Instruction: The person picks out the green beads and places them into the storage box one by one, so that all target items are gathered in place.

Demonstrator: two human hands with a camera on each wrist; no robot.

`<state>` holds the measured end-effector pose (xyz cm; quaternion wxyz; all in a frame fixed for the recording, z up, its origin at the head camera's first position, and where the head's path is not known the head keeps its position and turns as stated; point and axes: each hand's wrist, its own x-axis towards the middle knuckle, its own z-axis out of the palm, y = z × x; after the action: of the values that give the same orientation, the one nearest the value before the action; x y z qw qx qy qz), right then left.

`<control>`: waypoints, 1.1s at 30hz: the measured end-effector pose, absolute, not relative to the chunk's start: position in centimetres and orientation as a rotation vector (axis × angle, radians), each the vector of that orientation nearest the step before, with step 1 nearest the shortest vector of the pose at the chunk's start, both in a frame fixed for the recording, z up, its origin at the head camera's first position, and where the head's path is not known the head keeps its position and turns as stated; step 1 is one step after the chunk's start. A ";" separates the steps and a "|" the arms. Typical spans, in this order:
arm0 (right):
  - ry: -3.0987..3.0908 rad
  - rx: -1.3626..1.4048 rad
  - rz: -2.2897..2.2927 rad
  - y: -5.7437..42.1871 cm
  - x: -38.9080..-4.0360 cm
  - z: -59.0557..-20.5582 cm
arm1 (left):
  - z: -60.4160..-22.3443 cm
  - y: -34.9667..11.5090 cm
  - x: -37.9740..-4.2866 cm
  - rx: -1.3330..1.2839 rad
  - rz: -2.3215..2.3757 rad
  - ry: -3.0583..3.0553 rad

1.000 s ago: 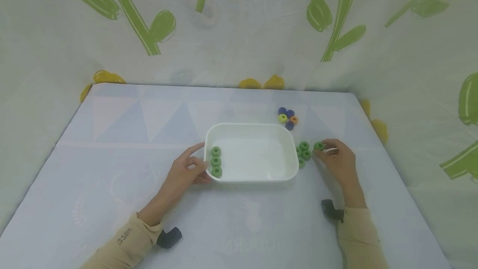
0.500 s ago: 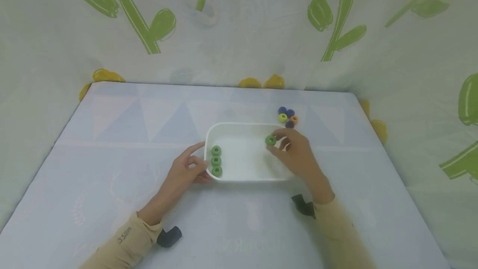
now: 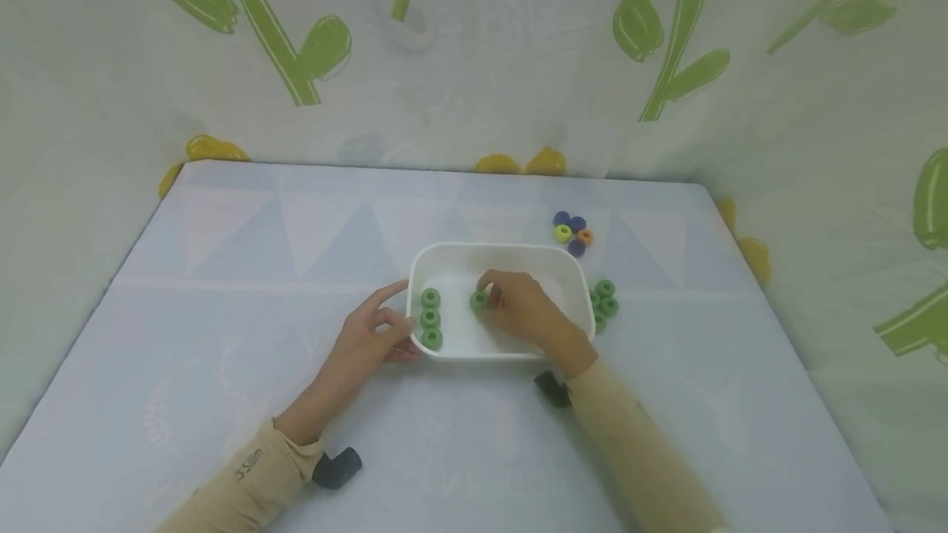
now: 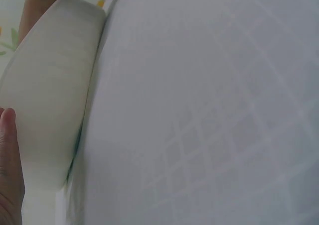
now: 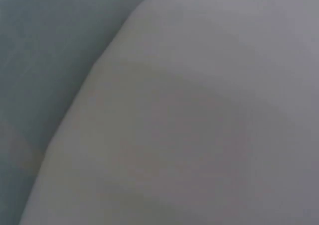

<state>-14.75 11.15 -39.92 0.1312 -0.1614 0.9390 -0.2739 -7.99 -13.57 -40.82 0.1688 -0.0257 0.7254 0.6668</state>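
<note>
In the head view a white tray [image 3: 518, 352] with raised walls stands on the table. Three green beads [image 3: 430, 317] line its left end inside. My left hand [image 3: 370, 336] holds that end from outside, thumb at the rim and index finger stretched toward the back. The left wrist view has a finger of this hand [image 4: 9, 170] against the outer wall of the tray [image 4: 55, 85]. Over the middle of the tray, my right hand [image 3: 526, 308] pinches another green bead [image 3: 479, 300]. The right wrist view catches only a blurred pale surface.
Several green beads [image 3: 606, 305] lie close against the tray's right side. Behind its back right corner sits a cluster of blue, yellow and orange beads [image 3: 563, 234]. The patterned table [image 3: 444, 451] ends at a leaf-printed backdrop [image 3: 474, 64].
From the green beads on the right, my right hand has carried one bead leftward over the rim into the tray. My left hand has stayed at the tray's left end.
</note>
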 end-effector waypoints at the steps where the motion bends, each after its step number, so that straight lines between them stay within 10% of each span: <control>1: 2.733 -0.474 -0.798 11.0 -14.8 -40.0 | -40.8 -13.6 -8.0 -0.072 1.899 2.061; 33: 2.672 -0.637 -0.940 7.4 -14.9 -39.8 | -40.9 -13.5 -8.1 -0.067 1.910 2.058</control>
<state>-14.92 7.41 -39.83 0.1187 -0.2179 0.9139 -0.3214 -8.06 -13.49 -40.94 0.1658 -0.0235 0.7225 0.6708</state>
